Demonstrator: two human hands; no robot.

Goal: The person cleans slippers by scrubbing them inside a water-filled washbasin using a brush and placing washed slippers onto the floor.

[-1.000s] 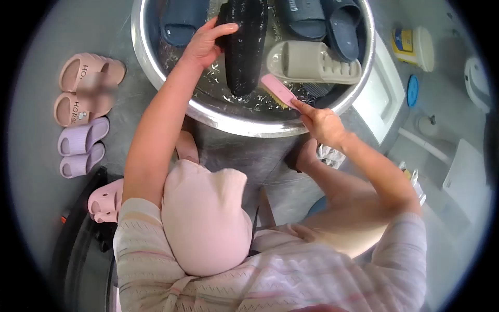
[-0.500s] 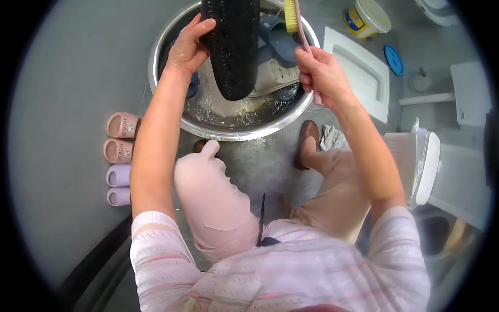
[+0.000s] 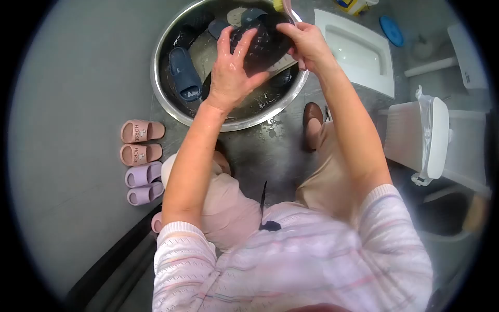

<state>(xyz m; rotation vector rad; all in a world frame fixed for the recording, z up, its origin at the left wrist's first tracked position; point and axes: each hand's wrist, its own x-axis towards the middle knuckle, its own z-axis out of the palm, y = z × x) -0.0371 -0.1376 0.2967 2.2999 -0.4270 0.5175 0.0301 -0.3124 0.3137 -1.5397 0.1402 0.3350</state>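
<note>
A wet black slipper (image 3: pixel 262 47) is tilted above a large metal basin (image 3: pixel 244 124). My left hand (image 3: pixel 231 78) lies against it, fingers spread over its dark surface and thumb stretched along its lower end. Closed around a pink-handled scrubbing brush (image 3: pixel 283 6) with yellow bristles, my right hand (image 3: pixel 314 47) also presses its thumb on the slipper's right edge. Most of the brush handle is hidden by the hand and slipper. In the basin, a dark blue slipper (image 3: pixel 184 73) rests at the left, among other partly covered footwear and water.
Pink slippers (image 3: pixel 140 131) and lilac slippers (image 3: pixel 144 176) line the floor at left. A white squat toilet (image 3: pixel 358 57) lies right of the basin, near a blue lid (image 3: pixel 391 31). A lined white bin (image 3: pixel 410 135) stands by my right arm.
The black slipper has swung from upright to a tilted, foreshortened position. My left hand has shifted right with fingers spreading, and my right hand with the brush has come against the slipper.
</note>
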